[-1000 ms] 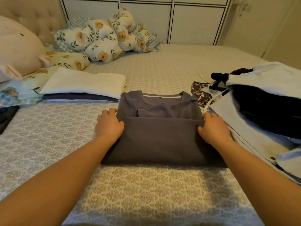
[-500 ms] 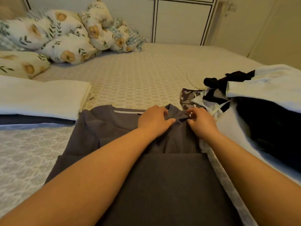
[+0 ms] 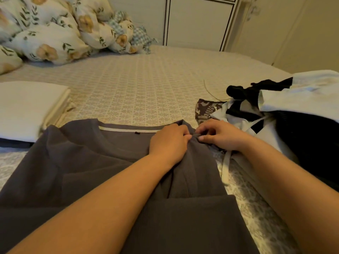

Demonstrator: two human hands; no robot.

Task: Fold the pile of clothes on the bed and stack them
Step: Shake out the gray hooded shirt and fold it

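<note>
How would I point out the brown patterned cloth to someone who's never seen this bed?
Find the unfolded clothes heap on the bed's right side. At its left edge, just beyond the right hand, lies the brown patterned cloth, the only printed piece among plain pale-blue and black ones.

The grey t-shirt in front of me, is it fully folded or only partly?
Partly folded: the grey t-shirt has its bottom doubled up, collar exposed, while left hand and right hand pinch its right shoulder.

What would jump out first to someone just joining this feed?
Both hands, the left hand and right hand, meet at the right shoulder of the grey T-shirt spread in the foreground, pinching its fabric. To the right lies the unfolded clothes pile; at the left edge sits the folded stack.
</note>
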